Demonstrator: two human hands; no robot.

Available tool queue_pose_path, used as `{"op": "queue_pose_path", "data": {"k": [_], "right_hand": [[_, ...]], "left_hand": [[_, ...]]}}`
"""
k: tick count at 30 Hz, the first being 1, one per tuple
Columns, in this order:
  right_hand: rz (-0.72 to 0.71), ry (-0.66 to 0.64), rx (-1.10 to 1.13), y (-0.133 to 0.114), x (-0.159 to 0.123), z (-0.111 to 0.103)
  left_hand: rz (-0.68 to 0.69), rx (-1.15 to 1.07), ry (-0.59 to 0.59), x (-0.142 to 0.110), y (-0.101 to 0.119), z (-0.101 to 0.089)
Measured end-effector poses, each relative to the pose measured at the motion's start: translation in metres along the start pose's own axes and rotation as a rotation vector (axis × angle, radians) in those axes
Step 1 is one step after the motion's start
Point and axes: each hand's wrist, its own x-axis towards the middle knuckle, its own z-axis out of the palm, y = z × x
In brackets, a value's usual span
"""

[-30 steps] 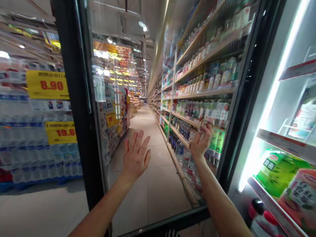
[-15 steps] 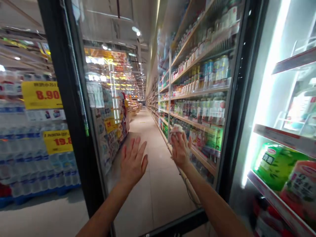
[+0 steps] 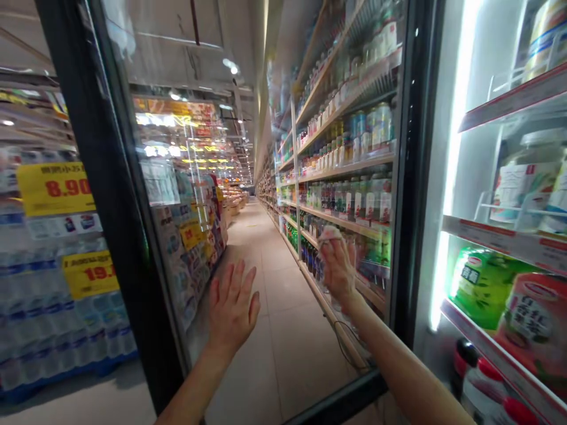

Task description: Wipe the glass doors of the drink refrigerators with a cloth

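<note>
A glass cooler door [image 3: 270, 348] with a black frame stands swung out in front of me. My left hand [image 3: 233, 310] lies flat on the pane, left of its middle, fingers stretched out and holding nothing. My right hand [image 3: 339, 274] presses a white cloth [image 3: 328, 234] to the glass at the right. The cloth is bunched under and above the fingertips, and the fingers partly cover it. Its edges are blurred by motion.
Lit cooler shelves [image 3: 500, 236] with drink bottles and a green pack [image 3: 481, 289] are close on the right. Bottled water stacks [image 3: 57, 319] with yellow price signs [image 3: 55, 189] stand left. Through the glass show an aisle [image 3: 254, 236] and drink shelves [image 3: 345, 159].
My right hand has moved a little right and down across the glass with the cloth. My left hand stays flat on the pane. The view has turned slightly right.
</note>
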Motion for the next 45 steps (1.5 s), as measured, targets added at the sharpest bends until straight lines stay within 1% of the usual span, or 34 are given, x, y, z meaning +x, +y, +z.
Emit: {"op": "queue_pose_path", "data": {"k": [1,3,4,5,6,7,10,11,12,13,14,17,18,19,20,21,24,25,26,27,28,30,31,32,33,34,37,38,39,40,41,42,44,45], "right_hand": [[0.128,0.051,-0.028,0.017,0.000,-0.003],[0.436,0.204,-0.063,0.047,0.002,-0.007],[0.531,0.258,-0.065,0.054,0.005,-0.007],[0.563,0.284,-0.061,0.053,0.006,-0.006],[0.530,0.275,-0.051,0.044,0.006,-0.004],[0.446,0.242,-0.037,0.030,0.003,-0.002],[0.074,0.080,0.031,-0.019,-0.014,0.004],[-0.030,0.029,0.051,-0.027,-0.020,0.005],[-0.092,-0.004,0.057,-0.028,-0.025,0.004],[-0.090,-0.009,0.046,-0.021,-0.029,0.002],[-0.021,0.011,0.018,-0.009,-0.030,0.000],[0.398,0.166,-0.076,0.029,-0.023,-0.006],[0.491,0.200,-0.085,0.033,-0.019,-0.006],[0.518,0.208,-0.078,0.030,-0.017,-0.006],[0.478,0.197,-0.062,0.020,-0.015,-0.004],[0.386,0.171,-0.040,0.005,-0.016,-0.002],[-0.002,0.025,0.033,-0.039,-0.026,0.004],[-0.091,-0.009,0.044,-0.044,-0.030,0.005],[-0.127,-0.022,0.041,-0.043,-0.032,0.005],[-0.104,-0.011,0.021,-0.035,-0.033,0.004],[-0.019,0.024,-0.011,-0.023,-0.033,0.002],[0.253,0.128,-0.074,0.003,-0.028,-0.001],[0.373,0.163,-0.089,0.010,-0.025,-0.002],[0.445,0.180,-0.090,0.011,-0.023,-0.002],[0.456,0.178,-0.079,0.006,-0.022,-0.001],[0.403,0.159,-0.058,-0.006,-0.022,0.000],[0.025,0.014,0.030,-0.051,-0.034,0.004],[-0.078,-0.025,0.048,-0.059,-0.039,0.005],[-0.133,-0.048,0.049,-0.060,-0.044,0.005],[-0.130,-0.049,0.033,-0.054,-0.046,0.004],[-0.063,-0.034,0.001,-0.041,-0.048,0.003],[0.057,0.000,-0.040,-0.024,-0.048,0.000],[0.370,0.084,-0.102,0.009,-0.045,-0.005],[0.495,0.120,-0.112,0.018,-0.044,-0.007]], "left_hand": [[0.000,0.002,0.001,0.000,0.000,0.000],[0.002,0.011,0.004,-0.001,0.000,0.000],[0.003,0.017,0.009,-0.001,0.000,0.001],[0.003,0.023,0.013,-0.001,0.000,0.001],[0.003,0.027,0.015,-0.002,0.000,0.002],[0.002,0.031,0.015,-0.002,0.000,0.002],[-0.006,0.034,0.007,-0.003,-0.001,0.004],[-0.009,0.031,0.002,-0.004,-0.001,0.004],[-0.011,0.029,-0.003,-0.004,-0.002,0.004],[-0.013,0.027,-0.007,-0.004,-0.002,0.004],[-0.013,0.027,-0.008,-0.004,-0.002,0.004],[-0.006,0.026,0.003,-0.005,-0.001,0.004],[-0.006,0.027,0.010,-0.004,0.000,0.004],[-0.008,0.026,0.015,-0.004,0.000,0.004],[-0.010,0.024,0.017,-0.004,0.001,0.005],[-0.013,0.022,0.018,-0.004,0.001,0.005],[-0.020,0.013,0.012,-0.003,0.000,0.005],[-0.021,0.009,0.008,-0.003,0.000,0.005],[-0.022,0.005,0.005,-0.004,0.000,0.004],[-0.023,0.002,0.002,-0.006,0.000,0.004],[-0.026,-0.002,-0.004,-0.008,0.001,0.003],[-0.037,-0.013,-0.019,-0.016,0.004,0.003],[-0.046,-0.018,-0.025,-0.020,0.006,0.003],[-0.056,-0.023,-0.033,-0.025,0.008,0.003],[-0.064,-0.028,-0.040,-0.029,0.010,0.004],[-0.071,-0.031,-0.042,-0.032,0.012,0.004],[-0.079,-0.025,-0.050,-0.036,0.013,0.003],[-0.078,-0.022,-0.054,-0.037,0.012,0.002],[-0.074,-0.018,-0.058,-0.036,0.012,0.001],[-0.068,-0.014,-0.064,-0.036,0.011,0.000],[-0.060,-0.013,-0.074,-0.036,0.010,-0.001],[-0.056,-0.012,-0.083,-0.037,0.009,-0.002],[-0.052,-0.012,-0.098,-0.037,0.009,-0.003],[-0.053,-0.010,-0.100,-0.038,0.010,-0.002]]}}
